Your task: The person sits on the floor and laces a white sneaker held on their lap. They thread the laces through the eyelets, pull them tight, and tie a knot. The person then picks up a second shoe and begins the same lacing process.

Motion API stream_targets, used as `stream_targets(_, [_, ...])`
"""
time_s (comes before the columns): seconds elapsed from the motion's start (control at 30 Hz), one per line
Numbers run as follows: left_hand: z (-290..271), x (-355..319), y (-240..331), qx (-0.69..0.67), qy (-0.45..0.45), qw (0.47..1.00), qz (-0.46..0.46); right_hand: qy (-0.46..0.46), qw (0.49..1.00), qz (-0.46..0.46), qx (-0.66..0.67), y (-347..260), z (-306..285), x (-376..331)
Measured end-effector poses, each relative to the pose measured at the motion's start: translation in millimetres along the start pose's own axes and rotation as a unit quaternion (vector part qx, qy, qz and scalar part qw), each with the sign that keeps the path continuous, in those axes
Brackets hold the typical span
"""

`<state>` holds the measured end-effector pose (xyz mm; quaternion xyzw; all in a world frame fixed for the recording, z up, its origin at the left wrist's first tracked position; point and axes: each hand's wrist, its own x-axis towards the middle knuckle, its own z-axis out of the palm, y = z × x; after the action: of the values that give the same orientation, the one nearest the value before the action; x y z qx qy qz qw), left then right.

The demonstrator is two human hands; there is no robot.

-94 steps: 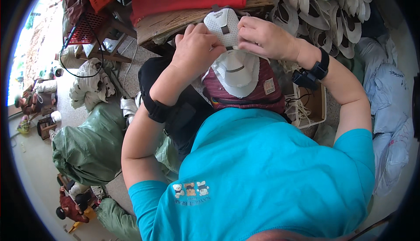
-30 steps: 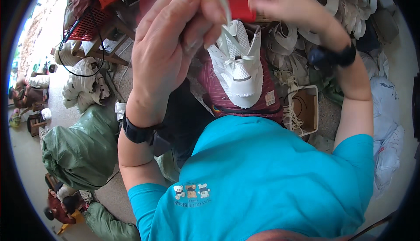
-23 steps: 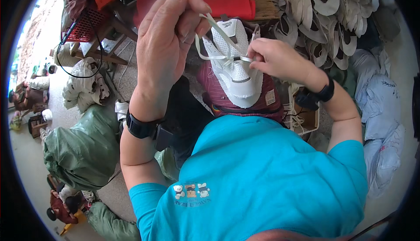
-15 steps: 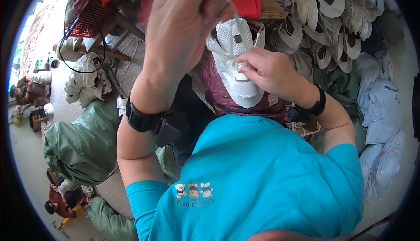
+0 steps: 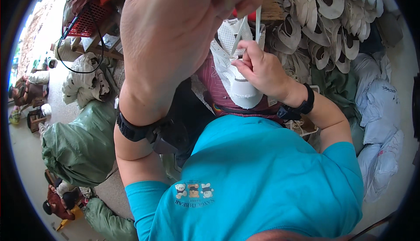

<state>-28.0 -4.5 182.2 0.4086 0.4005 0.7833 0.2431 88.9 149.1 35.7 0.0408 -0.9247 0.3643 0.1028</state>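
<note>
A white mesh shoe upper point(image 5: 246, 93) rests on the dark red striped cloth on my lap, its toe pointing at me. My left hand point(image 5: 175, 31), large and close at the top, is closed on a pale shoelace point(image 5: 258, 17), which runs taut down to the shoe. My right hand point(image 5: 264, 69) is at the shoe's front, thumb and forefinger pinched at the lower end of the lace. The left hand hides part of the shoe's left side and the space behind it.
Bundles of grey-white shoe pieces point(image 5: 321, 27) hang at the right, by a wooden surface point(image 5: 271, 5). Pale stuffed sacks point(image 5: 380, 105) stand farther right. At left are a green sack point(image 5: 81, 147), a red basket point(image 5: 83, 24) and other people point(image 5: 59, 201).
My left hand has risen nearer the camera, drawing the shoelace up taut. My right hand has shifted slightly, still pinching at the shoe's front.
</note>
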Motion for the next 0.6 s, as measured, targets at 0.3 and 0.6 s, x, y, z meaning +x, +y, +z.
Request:
stream_targets(0.3, [-37.2,-4.7,-2.0,-0.047,0.083,0.995,0.036,-0.02,0.924,-0.003,0.383,4.1,-44.7,56.9])
stream_targets(0.6, [-128.3,-59.3,-11.4,-0.113,0.179,0.976,0.058,-0.087,0.77,0.065,0.629,35.8,-62.6,70.4])
